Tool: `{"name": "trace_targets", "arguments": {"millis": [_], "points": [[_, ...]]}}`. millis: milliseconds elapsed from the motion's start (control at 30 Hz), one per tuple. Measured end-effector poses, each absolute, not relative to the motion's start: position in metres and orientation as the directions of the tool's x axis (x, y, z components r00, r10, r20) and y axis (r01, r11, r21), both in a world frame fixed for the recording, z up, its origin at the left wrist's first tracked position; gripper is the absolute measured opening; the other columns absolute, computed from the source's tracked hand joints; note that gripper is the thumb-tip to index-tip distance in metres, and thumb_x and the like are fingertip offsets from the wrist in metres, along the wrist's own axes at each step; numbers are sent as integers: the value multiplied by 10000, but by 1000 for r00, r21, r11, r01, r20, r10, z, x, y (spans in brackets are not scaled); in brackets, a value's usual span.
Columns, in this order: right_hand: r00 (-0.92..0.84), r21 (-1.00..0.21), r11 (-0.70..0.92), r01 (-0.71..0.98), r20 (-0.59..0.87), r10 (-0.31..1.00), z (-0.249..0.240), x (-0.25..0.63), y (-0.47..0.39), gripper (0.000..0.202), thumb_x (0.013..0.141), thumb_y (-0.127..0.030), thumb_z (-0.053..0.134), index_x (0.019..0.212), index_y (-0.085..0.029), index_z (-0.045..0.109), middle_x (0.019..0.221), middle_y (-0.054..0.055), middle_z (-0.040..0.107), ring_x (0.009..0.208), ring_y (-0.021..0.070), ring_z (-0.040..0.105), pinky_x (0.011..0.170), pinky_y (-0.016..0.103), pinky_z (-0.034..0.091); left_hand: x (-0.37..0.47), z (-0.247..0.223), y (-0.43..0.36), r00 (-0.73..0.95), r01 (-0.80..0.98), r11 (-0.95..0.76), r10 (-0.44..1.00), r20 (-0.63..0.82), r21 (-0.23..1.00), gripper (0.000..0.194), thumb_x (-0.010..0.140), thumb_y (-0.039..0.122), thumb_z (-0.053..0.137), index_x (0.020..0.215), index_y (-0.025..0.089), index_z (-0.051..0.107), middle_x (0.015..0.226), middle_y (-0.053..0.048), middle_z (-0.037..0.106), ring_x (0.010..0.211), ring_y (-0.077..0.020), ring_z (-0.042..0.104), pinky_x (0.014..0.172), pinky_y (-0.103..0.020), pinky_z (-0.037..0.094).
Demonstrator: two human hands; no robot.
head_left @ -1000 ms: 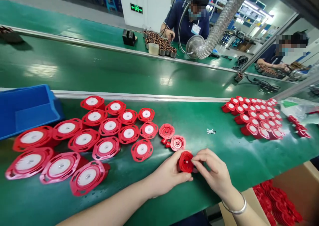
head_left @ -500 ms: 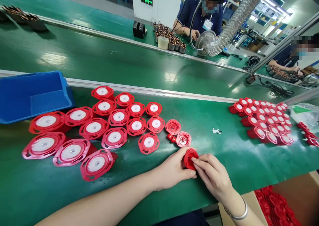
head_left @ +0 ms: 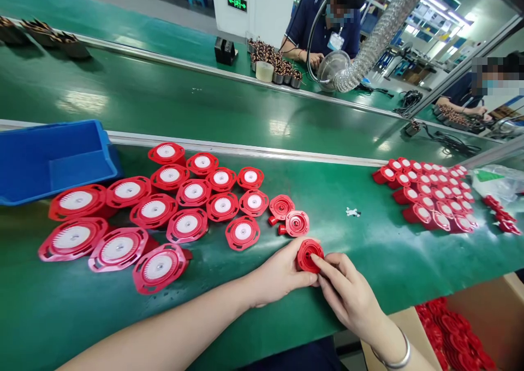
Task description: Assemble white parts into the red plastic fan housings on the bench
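My left hand [head_left: 282, 270] is wrapped round the side of a round red housing [head_left: 308, 253] and holds it face up above the green table. The fingers of my right hand [head_left: 347, 289] are pressed together at the housing's centre; whatever they hold there is too small to make out. Just beyond stand two more red housings without white discs, one [head_left: 297, 223] nearer and one [head_left: 281, 207] behind it. To the left, several red housings with white discs [head_left: 189, 224] stand in rows.
A blue bin [head_left: 82, 166] sits at the far left. At the right are several red parts with white tops [head_left: 426, 202] and a plastic bag [head_left: 497, 183]. Below the right table edge, a cardboard box [head_left: 403, 333] holds red parts. Beyond the metal rail, a person [head_left: 323, 27] works beside a hose.
The held housing and both hands have shifted slightly left and up, and the housing's face is turned more toward the camera. My right fingertips remain at its centre.
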State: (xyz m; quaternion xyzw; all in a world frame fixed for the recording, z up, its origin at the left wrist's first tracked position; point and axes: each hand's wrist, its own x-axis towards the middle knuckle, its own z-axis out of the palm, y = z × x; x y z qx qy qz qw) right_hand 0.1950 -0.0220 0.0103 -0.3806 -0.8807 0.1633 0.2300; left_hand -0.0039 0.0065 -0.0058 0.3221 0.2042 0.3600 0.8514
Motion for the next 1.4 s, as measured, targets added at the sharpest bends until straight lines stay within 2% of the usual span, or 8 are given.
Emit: {"name": "trace_targets", "arguments": {"millis": [167, 367, 467, 567, 833, 1000, 1167, 1400], "points": [[-625, -311, 701, 641, 318, 713, 11, 192, -22, 588, 945, -76, 483, 1507, -198, 360, 1089, 135, 590, 946, 202, 632, 750, 316, 593, -5, -3, 7, 646, -470, 521, 753, -124, 712, 465, 730, 237, 797, 1103, 209, 521, 1006, -5, 531, 982, -178, 531, 876, -349, 437], [-683, -36, 727, 686, 312, 660, 15, 186, -23, 636, 946, -117, 490, 1544, -154, 279, 1061, 150, 670, 883, 245, 663, 731, 384, 605, -3, -7, 6, 607, -424, 437, 787, -109, 794, 482, 719, 216, 769, 1125, 213, 509, 994, -13, 523, 969, -188, 522, 902, -359, 412], [-699, 27, 730, 683, 311, 643, 17, 184, -25, 666, 943, -103, 492, 1555, -112, 229, 1023, 155, 688, 815, 242, 657, 683, 388, 597, -1, -9, 4, 604, -416, 402, 793, -83, 816, 484, 738, 198, 740, 1150, 219, 489, 974, -11, 508, 907, -176, 526, 845, -344, 438], [-691, 21, 726, 688, 324, 646, 17, 182, -28, 681, 936, -84, 495, 1556, -86, 211, 1001, 159, 686, 821, 248, 652, 676, 389, 592, -1, -11, 2, 614, -405, 400, 785, -80, 822, 514, 743, 170, 723, 1187, 231, 471, 989, -16, 513, 889, -170, 537, 811, -327, 460], [-646, -91, 704, 705, 328, 689, 12, 187, -33, 667, 931, -81, 507, 1549, -127, 260, 1056, 164, 656, 920, 257, 645, 758, 392, 598, -1, -13, 0, 610, -344, 385, 785, -108, 856, 564, 746, 115, 654, 1254, 220, 432, 1057, -44, 503, 936, -188, 556, 855, -381, 501], [-673, -11, 714, 700, 325, 665, 13, 184, -33, 682, 935, -93, 504, 1558, -111, 227, 1026, 168, 668, 879, 266, 649, 715, 395, 597, -2, -11, -1, 602, -296, 353, 791, -113, 888, 574, 760, 106, 633, 1286, 228, 436, 1113, -64, 494, 1010, -215, 547, 885, -395, 517], [-689, 70, 699, 712, 262, 676, 15, 181, -34, 695, 949, -116, 485, 1569, -101, 171, 1004, 171, 677, 851, 284, 645, 697, 431, 597, -2, -9, -1, 589, -263, 329, 800, -119, 907, 554, 741, 107, 636, 1253, 212, 454, 1090, -66, 491, 929, -204, 538, 827, -386, 525], [-615, -147, 673, 725, 302, 728, 8, 183, -37, 670, 947, -89, 479, 1563, -145, 220, 1047, 162, 629, 920, 250, 628, 757, 386, 604, -3, -6, 1, 609, -324, 385, 784, -121, 864, 511, 737, 105, 623, 1206, 209, 446, 1024, -45, 490, 943, -209, 541, 868, -421, 505]]}}
